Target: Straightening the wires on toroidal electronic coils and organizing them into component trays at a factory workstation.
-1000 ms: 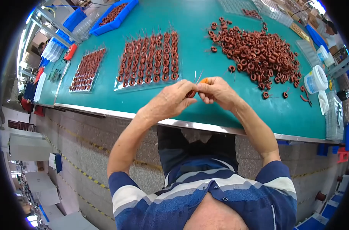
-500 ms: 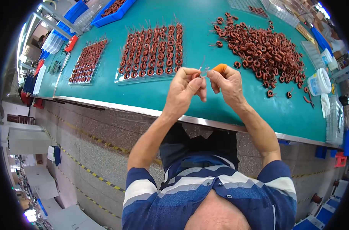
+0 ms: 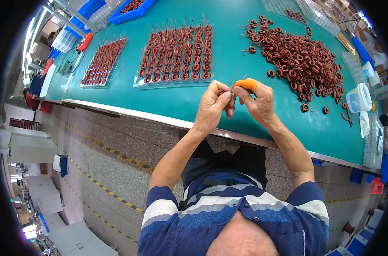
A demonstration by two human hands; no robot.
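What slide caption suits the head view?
Left hand and right hand close together above a green workbench, trays of reddish coils to one side, a loose heap to the other.

The broad green tabletop (image 3: 172, 101) beneath the fingers (image 3: 223, 100) looked smooth and glossy — the orange, rubbery, tubular sleeve (image 3: 248, 84) on one, matt; the clear, rectangular plastic tray (image 3: 138, 82) left of them, shiny.

Looks down from head height at the near side of the green table (image 3: 168, 101), close by, facing across its top in wide fisheye.
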